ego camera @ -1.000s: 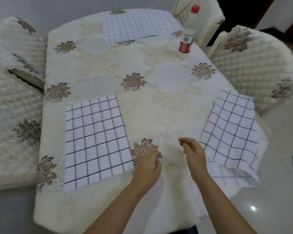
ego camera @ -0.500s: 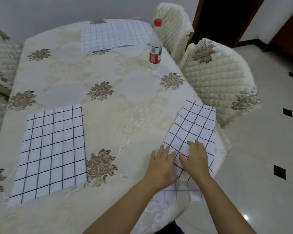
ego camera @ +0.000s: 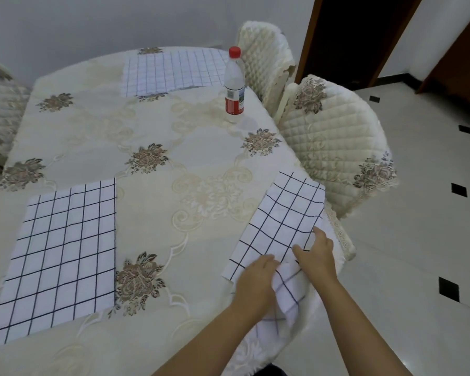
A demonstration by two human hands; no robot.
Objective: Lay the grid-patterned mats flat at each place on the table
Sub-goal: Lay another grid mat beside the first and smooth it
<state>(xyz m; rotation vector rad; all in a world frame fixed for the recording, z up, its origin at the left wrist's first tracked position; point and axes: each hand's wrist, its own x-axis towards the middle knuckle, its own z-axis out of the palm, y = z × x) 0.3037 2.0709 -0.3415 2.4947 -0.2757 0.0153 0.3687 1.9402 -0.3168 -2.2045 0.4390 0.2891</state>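
Down from the head view we see the table point(ego camera: 201, 147) under a cream cloth with brown flowers, and three white mats with dark grid lines on it. The left mat point(ego camera: 60, 256) lies flat near the left edge, and the far mat point(ego camera: 171, 70) lies flat at the far end. The right mat point(ego camera: 285, 221) sits by the right edge, flat at its far end but bunched up and hanging over the rim at its near end. Our left hand point(ego camera: 255, 280) rests on that near end with its fingers bent down; we cannot tell whether it pinches the cloth. Our right hand point(ego camera: 316, 256) lies on the mat just beside it, fingers straight and spread, holding nothing. A clear bottle point(ego camera: 234, 85) with a red cap stands upright beside the far mat; its label is red and white, the writing too small to read. A quilted chair point(ego camera: 334, 147) stands at the right.
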